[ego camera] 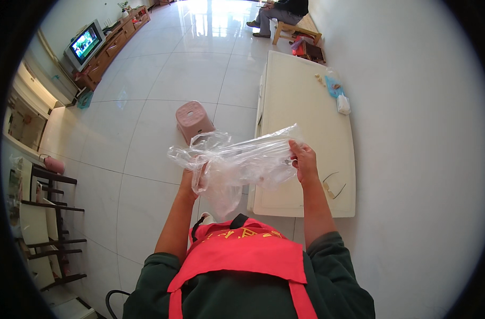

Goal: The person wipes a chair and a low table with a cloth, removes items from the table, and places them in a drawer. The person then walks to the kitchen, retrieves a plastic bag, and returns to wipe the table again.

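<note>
A clear plastic bag (246, 159) is stretched sideways between my two hands in front of my red apron (242, 251). My left hand (194, 179) grips its gathered left end, and film covers most of the fingers. On the other side my right hand (304, 159) pinches the bag's right end between thumb and fingers. Loose film hangs below the left hand. Under my right forearm, a pair of eyeglasses (331, 187) lies on the cream table (306, 107).
A pink plastic stool (193, 117) stands on the tiled floor beyond the bag. Tissues (343, 104) and a blue bag (334, 87) lie along the table's wall side. Dark-framed chairs (51, 223) line the left. A person (278, 16) sits at the far end, near a wooden stool (296, 32).
</note>
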Demonstrator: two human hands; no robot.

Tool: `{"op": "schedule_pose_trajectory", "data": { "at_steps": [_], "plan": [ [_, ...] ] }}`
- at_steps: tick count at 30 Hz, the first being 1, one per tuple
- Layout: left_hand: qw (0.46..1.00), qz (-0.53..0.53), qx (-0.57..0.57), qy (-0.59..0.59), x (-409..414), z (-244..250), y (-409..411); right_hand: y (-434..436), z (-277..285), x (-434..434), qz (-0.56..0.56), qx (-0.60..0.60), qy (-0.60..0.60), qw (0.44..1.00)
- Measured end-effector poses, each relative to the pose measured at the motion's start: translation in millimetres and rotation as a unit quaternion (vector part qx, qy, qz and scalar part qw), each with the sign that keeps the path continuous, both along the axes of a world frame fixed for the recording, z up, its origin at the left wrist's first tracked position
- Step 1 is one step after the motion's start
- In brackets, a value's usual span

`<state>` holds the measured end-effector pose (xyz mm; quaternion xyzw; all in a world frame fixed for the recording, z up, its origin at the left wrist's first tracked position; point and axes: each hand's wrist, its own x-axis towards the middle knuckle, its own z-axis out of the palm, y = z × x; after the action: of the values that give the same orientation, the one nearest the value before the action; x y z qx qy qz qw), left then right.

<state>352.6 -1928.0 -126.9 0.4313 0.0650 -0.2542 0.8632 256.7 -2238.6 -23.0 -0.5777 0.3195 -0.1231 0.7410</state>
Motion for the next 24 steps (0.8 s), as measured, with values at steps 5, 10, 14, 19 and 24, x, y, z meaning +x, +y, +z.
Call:
{"op": "schedule_pose_trajectory", "data": {
  "at_steps": [5,10,14,19,24],
  "plan": [
    [0.996,0.089,-0.006,-0.001,-0.3,16.1,-0.3,-11.5,-1.4,-3.9,0.055,-0.012,0.019,0.998],
    [0.981,0.189,0.041,0.030,10.6,-1.2,18.3,-17.1,11.6,-6.3,0.041,-0.068,0.021,0.997],
    [0.977,0.212,0.022,0.029,10.2,-24.5,32.5,-6.0,15.1,-5.0,0.027,-0.135,-0.006,0.990],
    [0.977,0.213,0.022,0.013,6.1,-40.1,36.4,-13.2,-4.6,2.0,0.088,-0.226,0.024,0.970],
    [0.988,0.114,-0.103,0.033,8.8,-43.8,53.9,20.6,12.9,18.1,0.107,-0.189,-0.013,0.976]
  ]
}}
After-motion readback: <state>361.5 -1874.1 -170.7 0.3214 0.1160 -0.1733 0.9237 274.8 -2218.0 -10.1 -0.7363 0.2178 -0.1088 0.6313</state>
